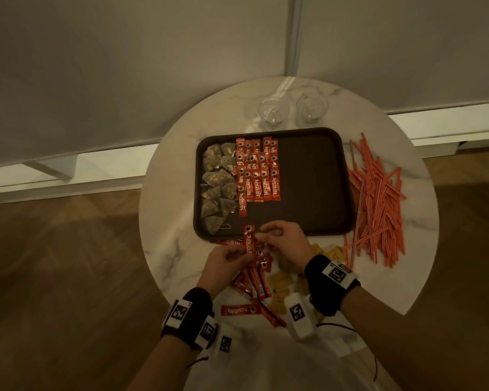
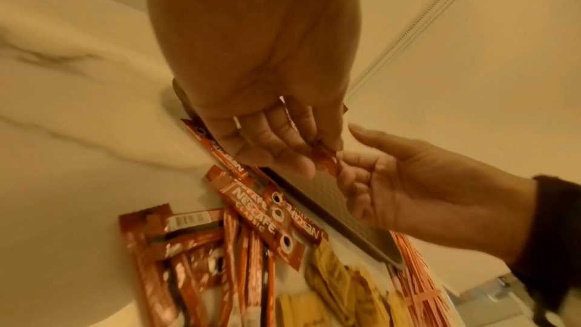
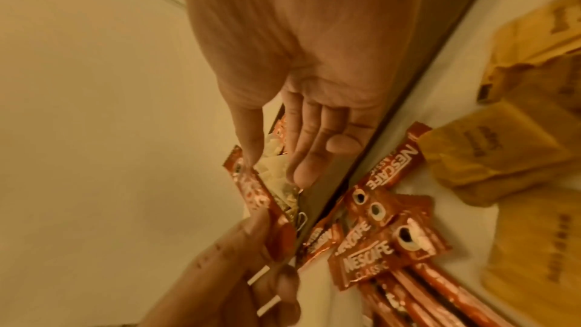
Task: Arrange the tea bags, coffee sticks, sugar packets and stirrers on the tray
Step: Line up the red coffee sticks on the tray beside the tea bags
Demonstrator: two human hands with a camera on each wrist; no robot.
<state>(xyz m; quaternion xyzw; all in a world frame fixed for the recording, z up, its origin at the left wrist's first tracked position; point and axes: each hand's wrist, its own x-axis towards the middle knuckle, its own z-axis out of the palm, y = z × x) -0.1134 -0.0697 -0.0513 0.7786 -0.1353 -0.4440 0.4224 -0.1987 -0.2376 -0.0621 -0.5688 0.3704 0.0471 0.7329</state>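
A dark brown tray [image 1: 316, 193] holds tea bags [image 1: 218, 182] along its left side, with rows of red coffee sticks [image 1: 259, 176] beside them. Its right half is bare. At the tray's near edge my left hand [image 1: 242, 253] pinches one coffee stick [image 1: 249, 241] upright by its lower end. My right hand [image 1: 261, 232] is next to it with relaxed fingers, and its thumb [image 3: 248, 160] touches the stick's top [image 3: 258, 198]. Loose coffee sticks [image 1: 256, 280] and yellow sugar packets [image 1: 280, 283] lie on the table under my hands. Red-striped stirrers [image 1: 376, 201] are heaped right of the tray.
Two clear glasses [image 1: 274, 111] [image 1: 312, 107] stand behind the tray on the round marble table [image 1: 167, 193]. One coffee stick [image 1: 237, 310] lies apart near the table's front edge. White walls and wooden floor surround the table.
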